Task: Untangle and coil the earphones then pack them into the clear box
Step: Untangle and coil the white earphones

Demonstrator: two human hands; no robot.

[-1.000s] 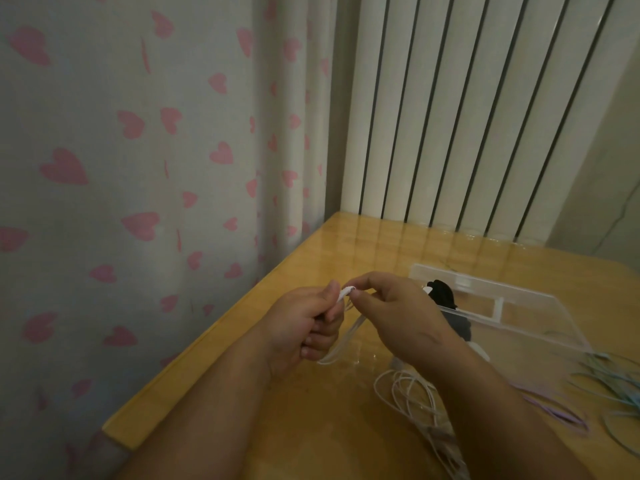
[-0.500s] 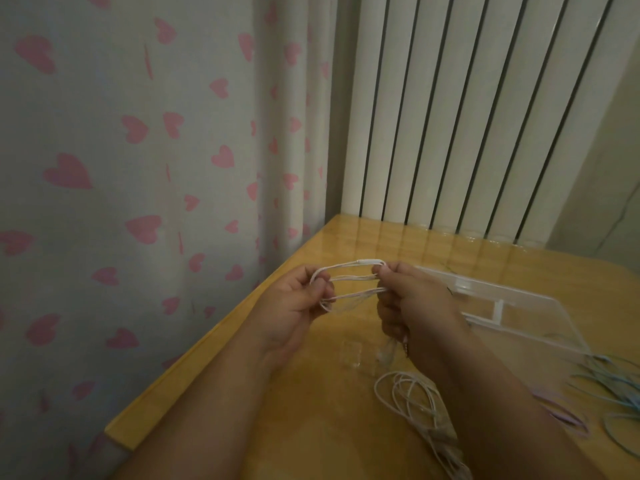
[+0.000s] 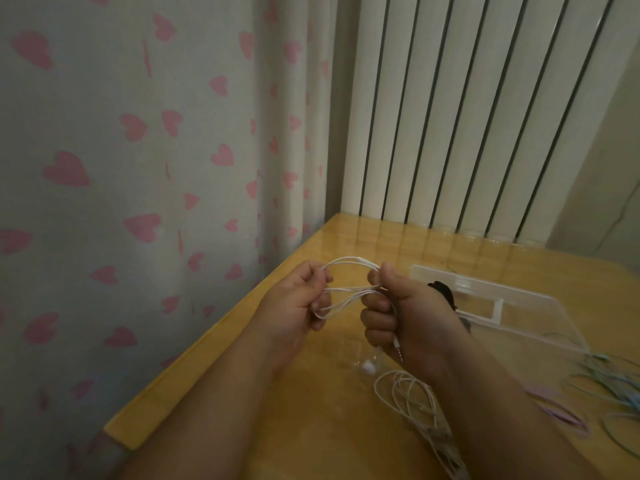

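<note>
Coiling earphones above the table's [image 3: 311, 427] left edge
Left hand [image 3: 294, 301] and right hand [image 3: 412, 320] each grip the earphones [image 3: 346, 289], loops stretched between them, seemingly to keep the coil even; the clear box [image 3: 512, 306] lies just right.

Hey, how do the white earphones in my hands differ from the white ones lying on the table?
The held earphones are stretched in loops between the left hand and right hand, above the table; the table earphones lie in a loose tangle, gripped by neither. The held earphones' plug sticks out below the right hand; the table earphones' ends are unclear. Both are thin white cables outside the box.
</note>
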